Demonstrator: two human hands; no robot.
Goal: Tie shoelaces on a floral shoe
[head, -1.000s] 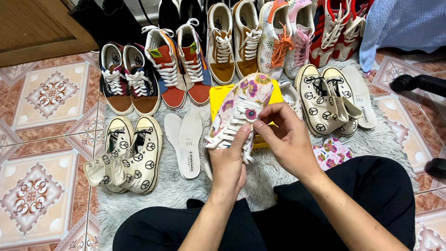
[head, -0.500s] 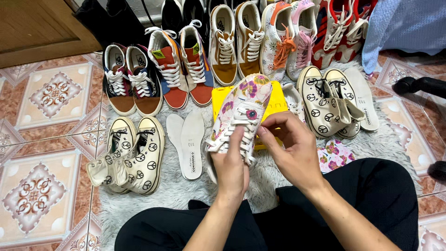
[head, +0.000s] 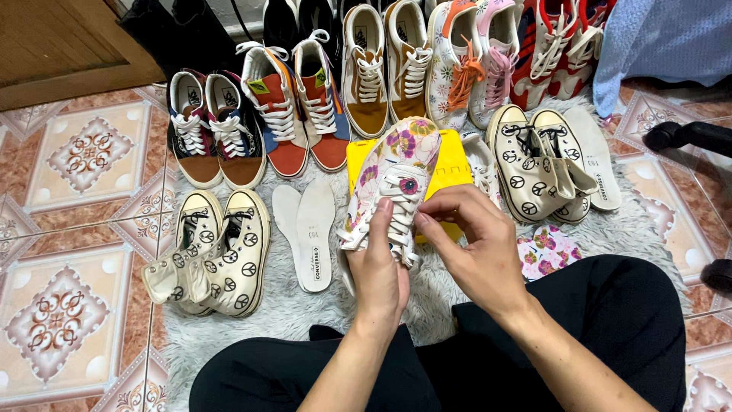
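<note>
A floral high-top sneaker (head: 396,164) with white laces is held above the grey shaggy rug (head: 290,305). My left hand (head: 379,267) grips it from below at the heel end, thumb resting on the laces. At the sneaker's right side my right hand (head: 473,244) pinches a white lace (head: 404,217) between fingertips. Under the sneaker lies a yellow flat pad (head: 454,164).
A pair of white insoles (head: 306,229) lies left of my hands, with cream patterned sneakers (head: 221,255) beyond and another such pair (head: 537,164) at right. Several sneakers (head: 320,107) line the rug's far edge. Patterned tiles (head: 69,229) surround it; my black-trousered legs (head: 579,328) sit below.
My right hand's fingers have shifted slightly left along the laces toward the sneaker's middle. The sneaker and left hand have stayed almost still.
</note>
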